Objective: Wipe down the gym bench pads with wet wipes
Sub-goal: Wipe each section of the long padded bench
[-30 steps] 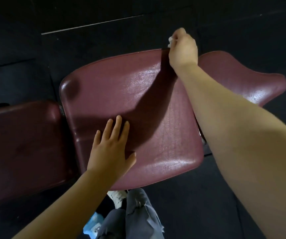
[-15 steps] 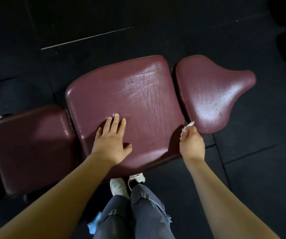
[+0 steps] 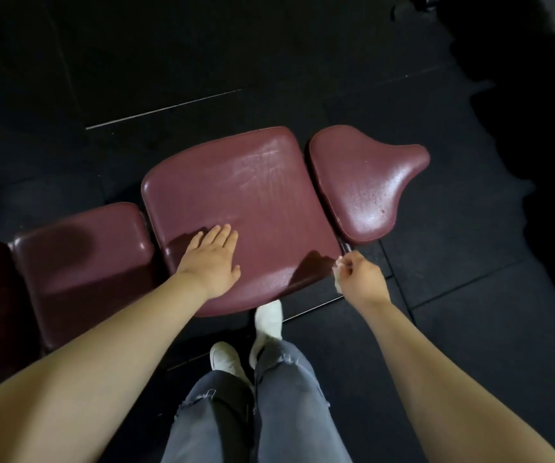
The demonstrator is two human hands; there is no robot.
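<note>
— What's nearest from where I watch?

— Grey jeans (image 3: 269, 406) and white shoes (image 3: 267, 320), just below the middle pad (image 3: 256, 195).

— The hands?

— I see the left hand (image 3: 211, 260) flat on that pad's near part, fingers straight and together. The right hand (image 3: 361, 279), at its near right corner, pinches a white wet wipe (image 3: 338, 283).

— Farther?

— A narrow seat pad (image 3: 366, 185) just right of it; another pad (image 3: 79, 262) left.
</note>
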